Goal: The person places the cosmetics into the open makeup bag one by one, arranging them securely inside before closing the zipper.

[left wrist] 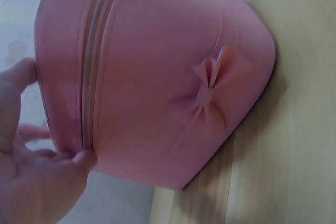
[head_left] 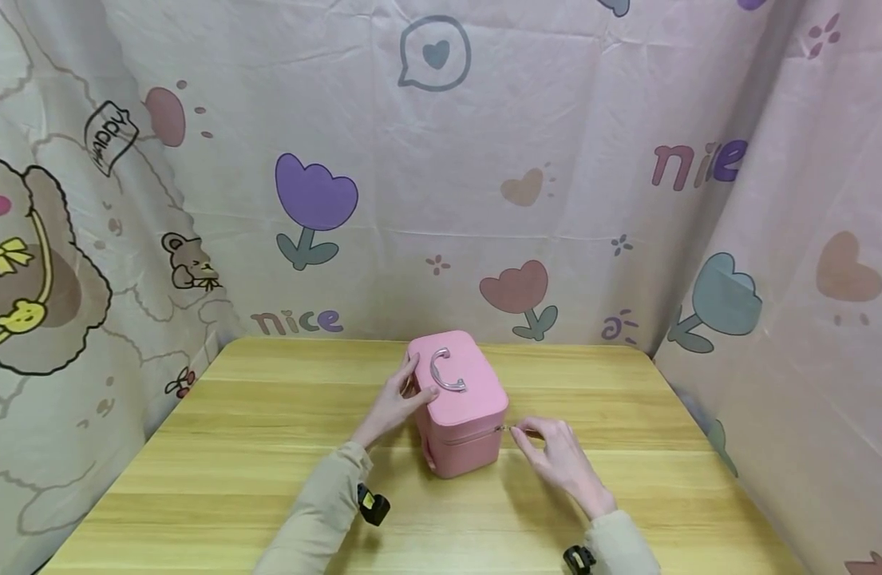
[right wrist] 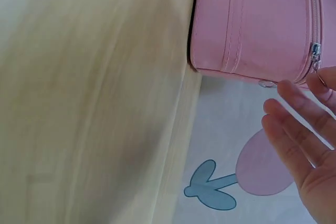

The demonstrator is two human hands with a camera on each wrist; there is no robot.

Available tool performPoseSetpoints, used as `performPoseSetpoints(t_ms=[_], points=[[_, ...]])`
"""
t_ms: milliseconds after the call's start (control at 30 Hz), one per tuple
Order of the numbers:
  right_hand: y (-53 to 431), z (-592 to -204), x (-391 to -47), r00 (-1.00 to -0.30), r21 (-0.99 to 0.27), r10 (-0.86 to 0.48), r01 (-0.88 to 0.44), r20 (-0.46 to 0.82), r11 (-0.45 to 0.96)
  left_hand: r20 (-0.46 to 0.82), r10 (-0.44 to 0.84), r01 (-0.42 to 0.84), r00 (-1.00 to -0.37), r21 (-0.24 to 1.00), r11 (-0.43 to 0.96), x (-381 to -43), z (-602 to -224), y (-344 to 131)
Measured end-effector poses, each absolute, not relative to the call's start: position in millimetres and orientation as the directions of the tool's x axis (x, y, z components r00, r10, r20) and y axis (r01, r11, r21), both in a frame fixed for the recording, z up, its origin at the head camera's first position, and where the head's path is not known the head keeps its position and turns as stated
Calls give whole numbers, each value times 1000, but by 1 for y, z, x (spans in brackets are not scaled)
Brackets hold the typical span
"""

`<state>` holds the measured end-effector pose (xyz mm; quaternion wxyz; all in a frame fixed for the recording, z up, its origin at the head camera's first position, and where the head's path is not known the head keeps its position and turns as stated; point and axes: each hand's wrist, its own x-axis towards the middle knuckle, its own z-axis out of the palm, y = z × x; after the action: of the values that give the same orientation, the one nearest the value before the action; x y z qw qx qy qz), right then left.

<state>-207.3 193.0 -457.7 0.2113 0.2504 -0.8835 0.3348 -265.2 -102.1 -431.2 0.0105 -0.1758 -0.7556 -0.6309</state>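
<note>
A pink cosmetic case [head_left: 471, 399] with a silver curved handle [head_left: 451, 386] on its lid stands upright on the table. The left hand [head_left: 396, 406] grips the case's lid at its left side, the thumb over the top edge and fingers round the side. In the left wrist view a zipper [left wrist: 94, 51] runs below the lid, and a pink bow [left wrist: 207, 95] decorates the wall. At the near right corner, the right hand [head_left: 555, 455] pinches the pull of the silver zipper slider [right wrist: 315, 52] between thumb and forefinger. Its other fingers are extended.
The wood-grain table [head_left: 268, 447] extends around the case on both sides. Behind and beside it hangs a pale curtain [head_left: 383, 160] printed with flowers, hearts and animals. Black wrist cameras sit at both sleeves.
</note>
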Motion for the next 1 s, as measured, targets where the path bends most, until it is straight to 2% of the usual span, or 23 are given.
performPoseSetpoints(t_ms=[133,267,400,600,800,1000], points=[[193,-457,-210,-818,-603,-308,-569,486,559,287,173,321,-942,922,217,-254,-430,-94],[193,-457,-213,-815,-644,-331,-578,475,501,345,95,357,-934,878,318,-242,-430,-86],[192,-457,-214,-814,-650,-333,-581,476,490,297,53,292,-954,866,405,-226,-429,-79],[191,-456,-213,-816,-665,-308,-578,490,472,225,50,224,-973,868,443,-210,-427,-68],[189,-456,-213,-804,-657,-327,-594,496,465,227,58,230,-972,880,416,-210,-429,-68],[185,-458,-211,-771,-611,-342,-636,538,471,240,130,264,-962,941,212,-215,-432,-76]])
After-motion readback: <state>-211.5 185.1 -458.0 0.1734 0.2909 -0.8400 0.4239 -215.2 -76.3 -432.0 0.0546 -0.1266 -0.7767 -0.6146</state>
